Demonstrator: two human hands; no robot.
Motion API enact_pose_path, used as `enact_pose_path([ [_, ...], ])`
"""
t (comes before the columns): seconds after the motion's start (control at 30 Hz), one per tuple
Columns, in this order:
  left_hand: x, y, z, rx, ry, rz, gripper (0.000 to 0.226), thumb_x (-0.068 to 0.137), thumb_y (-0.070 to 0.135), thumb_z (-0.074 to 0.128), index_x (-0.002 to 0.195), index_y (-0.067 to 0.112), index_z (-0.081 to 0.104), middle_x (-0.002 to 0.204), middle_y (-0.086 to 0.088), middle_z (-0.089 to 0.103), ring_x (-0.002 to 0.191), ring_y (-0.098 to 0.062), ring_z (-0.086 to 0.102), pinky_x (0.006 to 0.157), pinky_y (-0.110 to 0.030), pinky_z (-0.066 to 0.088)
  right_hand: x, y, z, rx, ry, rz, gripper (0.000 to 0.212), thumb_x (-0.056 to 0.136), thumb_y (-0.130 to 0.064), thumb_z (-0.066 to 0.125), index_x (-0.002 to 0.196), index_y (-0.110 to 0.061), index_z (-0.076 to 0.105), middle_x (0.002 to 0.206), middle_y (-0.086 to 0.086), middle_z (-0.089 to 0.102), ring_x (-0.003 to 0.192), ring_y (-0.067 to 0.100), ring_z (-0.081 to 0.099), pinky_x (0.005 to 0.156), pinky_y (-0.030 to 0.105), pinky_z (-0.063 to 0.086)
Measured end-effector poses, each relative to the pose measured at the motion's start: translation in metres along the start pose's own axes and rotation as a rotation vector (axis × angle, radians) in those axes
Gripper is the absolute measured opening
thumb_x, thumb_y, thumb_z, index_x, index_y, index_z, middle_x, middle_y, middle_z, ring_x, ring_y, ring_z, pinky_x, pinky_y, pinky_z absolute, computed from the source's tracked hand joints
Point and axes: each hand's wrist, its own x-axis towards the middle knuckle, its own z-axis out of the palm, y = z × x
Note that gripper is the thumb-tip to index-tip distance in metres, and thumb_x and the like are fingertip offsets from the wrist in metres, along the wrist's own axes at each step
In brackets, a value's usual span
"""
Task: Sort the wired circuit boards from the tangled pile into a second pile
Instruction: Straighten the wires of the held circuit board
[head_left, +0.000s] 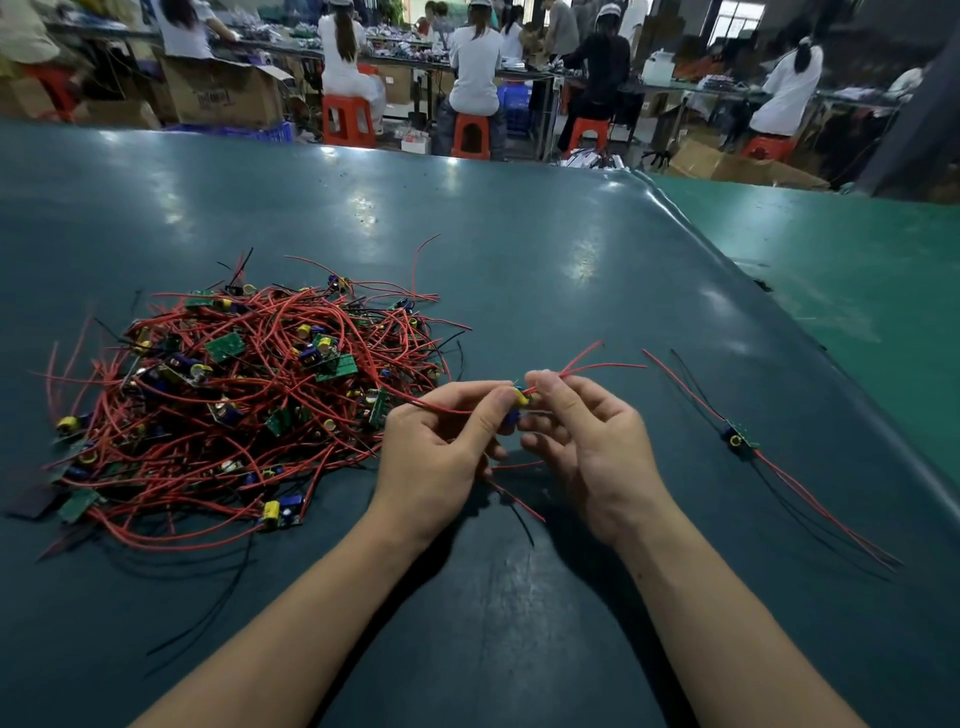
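Both the left hand (434, 457) and right hand (592, 447) pinch one small board (519, 402) above the table (519, 234), between the tangled pile (244, 395) and a lone sorted board (737, 439); light, wires floppy and snag-prone, best gripped by its edges; open room lies rightward.

tangled pile (244, 400) left on table (519, 249) | held board (519, 402) centre | sorted board (737, 439) right
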Motion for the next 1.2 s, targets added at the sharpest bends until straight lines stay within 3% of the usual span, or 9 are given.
enact_pose_path([
  [0.07,0.0,0.0,0.001,0.033,-0.06,0.015,0.014,0.08,0.023,0.072,0.092,0.017,0.075,0.075,0.004,0.075,0.06,-0.006,0.065,0.058,-0.018,0.051,0.0,0.001,-0.002,-0.078,0.028,-0.05,0.007,0.087,-0.009,0.067,0.082,-0.006,0.07,0.071,0.007,0.07,0.057,0.013,0.064,0.052,0.02,0.054],
  [0.17,-0.002,-0.001,0.001,0.049,-0.087,0.019,0.024,0.07,0.024,0.079,0.092,0.017,0.075,0.079,-0.003,0.076,0.069,-0.014,0.071,0.066,-0.025,0.057,-0.001,0.004,-0.001,-0.12,0.016,-0.061,0.021,0.093,-0.008,0.06,0.078,-0.011,0.074,0.073,0.006,0.072,0.063,0.014,0.067,0.054,0.022,0.055],
  [0.33,0.002,-0.002,0.002,0.047,0.014,-0.026,0.014,0.071,0.032,0.075,0.074,0.018,0.075,0.056,0.01,0.066,0.048,-0.001,0.056,0.051,-0.014,0.043,0.004,0.005,-0.004,-0.189,0.117,-0.133,0.021,0.095,-0.013,0.06,0.08,-0.013,0.075,0.075,0.003,0.073,0.065,0.011,0.066,0.05,0.022,0.052],
  [0.6,0.001,-0.001,0.0,-0.112,-0.004,-0.069,0.013,0.07,0.026,0.079,0.066,0.016,0.073,0.05,0.011,0.06,0.043,0.001,0.049,0.048,-0.01,0.038,0.013,-0.004,-0.02,-0.234,0.306,-0.199,0.022,0.097,-0.013,0.058,0.081,-0.012,0.073,0.068,-0.003,0.07,0.057,0.007,0.061,0.045,0.02,0.048],
  [0.73,0.0,-0.002,0.002,-0.13,-0.023,-0.093,0.012,0.072,0.022,0.076,0.061,0.018,0.075,0.048,0.009,0.057,0.041,-0.002,0.044,0.045,-0.013,0.036,0.018,-0.01,-0.027,-0.131,0.421,-0.22,0.027,0.1,-0.011,0.052,0.079,-0.011,0.069,0.061,-0.006,0.067,0.048,0.006,0.056,0.042,0.019,0.046],
  [0.9,0.002,-0.003,0.003,-0.169,0.008,-0.145,0.012,0.071,0.022,0.074,0.065,0.012,0.073,0.046,0.006,0.052,0.04,-0.006,0.037,0.042,-0.016,0.032,0.019,-0.012,-0.028,0.17,0.393,-0.164,0.018,0.098,-0.003,0.054,0.091,-0.01,0.069,0.06,-0.001,0.067,0.047,0.004,0.056,0.045,0.017,0.046],
  [1.1,0.005,-0.005,0.002,-0.214,0.004,-0.177,0.018,0.074,0.021,0.072,0.056,0.019,0.073,0.042,0.008,0.042,0.037,-0.006,0.03,0.041,-0.017,0.025,0.016,-0.007,-0.03,-0.23,0.461,-0.524,0.018,0.098,-0.005,0.054,0.102,-0.016,0.068,0.065,-0.001,0.067,0.046,0.008,0.054,0.046,0.022,0.05],
  [1.2,0.008,-0.006,-0.001,-0.249,0.017,-0.212,0.018,0.072,0.019,0.082,0.057,0.016,0.072,0.044,0.008,0.041,0.038,-0.007,0.028,0.04,-0.016,0.025,0.017,-0.007,-0.027,-0.141,0.435,-0.338,0.015,0.1,-0.021,0.056,0.105,-0.008,0.063,0.066,0.002,0.069,0.044,0.011,0.056,0.043,0.023,0.05],
])
